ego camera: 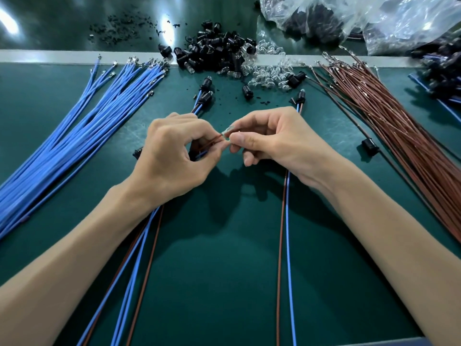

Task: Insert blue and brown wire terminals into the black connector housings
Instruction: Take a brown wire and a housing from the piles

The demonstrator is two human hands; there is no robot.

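My left hand grips a brown wire and a blue wire near their terminal ends, over the middle of the green mat. A black housing peeks out at that hand's left side. My right hand pinches a small clear bulb at the brown wire's tip. Loose blue wires fan out at the left, brown wires at the right. A pile of black connector housings lies at the back centre.
Clear bulbs are scattered beside the housing pile. Finished blue-brown pairs with housings run towards me across the green mat. One single housing lies at the right. Plastic bags sit at the back right.
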